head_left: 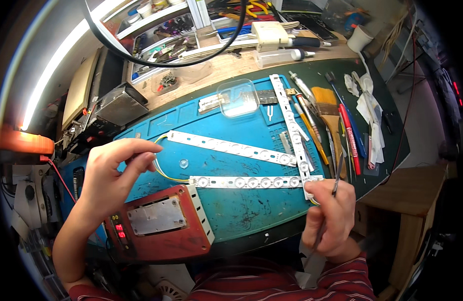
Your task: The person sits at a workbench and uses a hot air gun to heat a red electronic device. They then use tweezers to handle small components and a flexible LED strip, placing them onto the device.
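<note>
Two white LED strips with round lenses lie on the blue work mat: an upper strip (231, 147) and a lower strip (251, 182). Thin yellow and white wires (166, 174) loop between their left ends. My left hand (113, 170) is over this loop, thumb and forefinger curled close together; whether the wires are between them is hidden. A third LED strip (289, 118) runs steeply across the right end of the lower one. My right hand (332, 215) grips slim metal tweezers (336, 186), its thumb and finger at the third strip's near end.
A red hot plate (163, 228) with a lit display stands at the near left. A clear plastic box (239, 99) and a loose lens (184, 163) sit on the mat. Brush (326, 103), red marker (349, 139) and pens lie at right. A black cable (166, 64) arches overhead.
</note>
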`<control>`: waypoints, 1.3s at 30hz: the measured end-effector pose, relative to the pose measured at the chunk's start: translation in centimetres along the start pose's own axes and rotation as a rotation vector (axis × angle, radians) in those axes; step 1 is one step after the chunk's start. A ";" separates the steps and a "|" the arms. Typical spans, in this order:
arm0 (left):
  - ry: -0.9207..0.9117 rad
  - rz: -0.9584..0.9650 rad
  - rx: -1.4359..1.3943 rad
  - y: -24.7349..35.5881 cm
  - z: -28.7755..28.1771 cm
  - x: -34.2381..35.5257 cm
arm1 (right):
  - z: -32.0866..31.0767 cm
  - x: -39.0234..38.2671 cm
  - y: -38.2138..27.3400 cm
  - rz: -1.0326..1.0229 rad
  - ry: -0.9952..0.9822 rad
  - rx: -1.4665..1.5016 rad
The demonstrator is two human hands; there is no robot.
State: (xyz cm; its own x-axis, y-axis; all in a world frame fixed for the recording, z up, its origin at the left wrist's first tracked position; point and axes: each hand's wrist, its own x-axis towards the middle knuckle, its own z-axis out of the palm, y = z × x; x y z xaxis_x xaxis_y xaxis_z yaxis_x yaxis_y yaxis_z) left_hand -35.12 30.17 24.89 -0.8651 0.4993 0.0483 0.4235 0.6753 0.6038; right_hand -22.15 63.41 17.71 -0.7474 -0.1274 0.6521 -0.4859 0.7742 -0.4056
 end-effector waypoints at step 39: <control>0.085 0.131 0.111 7.0 -0.6 -5.7 | 1.3 -1.2 0.6 0.067 0.063 -0.282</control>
State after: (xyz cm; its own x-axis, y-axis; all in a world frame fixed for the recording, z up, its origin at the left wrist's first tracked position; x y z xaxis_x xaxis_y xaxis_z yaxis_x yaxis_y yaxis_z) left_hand -27.42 31.74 29.37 -0.8179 0.5428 0.1906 0.5573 0.6653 0.4968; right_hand -22.17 63.23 15.87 -0.7397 -0.0380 0.6719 -0.2845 0.9224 -0.2610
